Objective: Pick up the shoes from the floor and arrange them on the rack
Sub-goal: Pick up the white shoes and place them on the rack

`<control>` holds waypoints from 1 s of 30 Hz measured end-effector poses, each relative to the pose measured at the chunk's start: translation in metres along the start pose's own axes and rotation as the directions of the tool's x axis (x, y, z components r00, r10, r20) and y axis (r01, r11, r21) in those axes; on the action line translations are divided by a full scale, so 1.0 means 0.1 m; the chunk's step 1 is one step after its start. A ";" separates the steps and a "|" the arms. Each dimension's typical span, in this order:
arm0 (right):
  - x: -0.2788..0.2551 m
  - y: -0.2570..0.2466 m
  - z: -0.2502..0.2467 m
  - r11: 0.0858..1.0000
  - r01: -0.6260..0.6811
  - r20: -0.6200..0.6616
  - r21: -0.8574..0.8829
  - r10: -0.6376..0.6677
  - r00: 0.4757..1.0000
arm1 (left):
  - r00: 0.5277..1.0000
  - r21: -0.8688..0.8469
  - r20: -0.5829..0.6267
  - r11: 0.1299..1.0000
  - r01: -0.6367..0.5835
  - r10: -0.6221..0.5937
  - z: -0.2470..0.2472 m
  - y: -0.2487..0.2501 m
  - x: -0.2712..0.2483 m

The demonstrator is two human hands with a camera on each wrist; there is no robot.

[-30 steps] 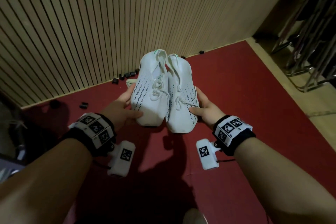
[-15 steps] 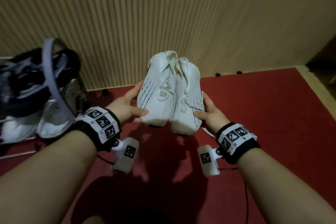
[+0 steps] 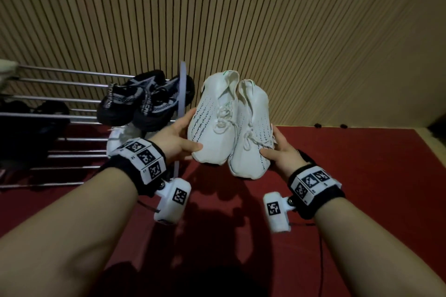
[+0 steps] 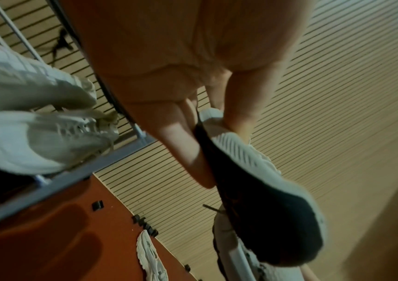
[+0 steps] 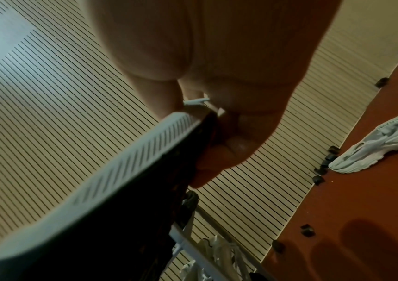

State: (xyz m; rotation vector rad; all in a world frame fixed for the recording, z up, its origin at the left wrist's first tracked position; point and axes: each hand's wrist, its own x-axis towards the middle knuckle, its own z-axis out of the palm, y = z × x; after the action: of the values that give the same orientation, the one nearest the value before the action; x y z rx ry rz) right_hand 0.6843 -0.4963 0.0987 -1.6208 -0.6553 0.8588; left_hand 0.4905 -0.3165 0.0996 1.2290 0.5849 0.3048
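I hold a pair of white knit shoes in the air, toes toward me. My left hand point(image 3: 190, 131) grips the toe of the left white shoe point(image 3: 212, 123), thumb on top and fingers under the dark sole point(image 4: 265, 209). My right hand point(image 3: 269, 141) grips the right white shoe point(image 3: 253, 128) the same way; its ribbed side point(image 5: 97, 190) fills the right wrist view. The metal rack point(image 3: 60, 117) stands just left of the shoes. Black and grey shoes point(image 3: 144, 101) sit on its top bars, and white shoes point(image 4: 25, 133) on a tier below.
A slatted wooden wall point(image 3: 265, 19) rises behind the rack. The floor is a red mat point(image 3: 350, 188). One more white shoe point(image 5: 373, 144) lies on the mat near the wall, beside small black pieces point(image 5: 323, 167). Dark shoes point(image 3: 31, 113) fill the rack's left part.
Both hands have carried the white pair leftward and higher. The rack, out of view a second ago, now lies right beside my left hand. Both grips are unchanged.
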 end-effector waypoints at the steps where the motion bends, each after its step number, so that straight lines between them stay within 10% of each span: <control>1: -0.04 -0.02 0.14 1.000 0.000 -0.020 0.009 0.001 1.000 | 1.000 -0.005 0.011 1.000 0.000 0.000 -0.13 0.03 -0.07; 15: -0.43 -0.39 1.29 0.998 0.056 -0.045 -0.029 -0.057 0.997 | 0.999 -0.006 0.050 1.000 0.004 -0.004 -1.04 0.41 -0.90; 30: -0.31 -0.06 1.65 0.996 0.086 0.309 -0.035 -0.071 0.948 | 0.987 0.044 -0.156 0.998 -0.033 0.040 -1.37 0.02 -1.46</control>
State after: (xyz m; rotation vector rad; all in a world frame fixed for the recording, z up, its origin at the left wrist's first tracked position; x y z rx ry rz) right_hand 0.5326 -0.4254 0.0940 -1.5047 -0.9595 1.0545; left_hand 0.2933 -0.2835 0.1091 1.2633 0.7079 0.4252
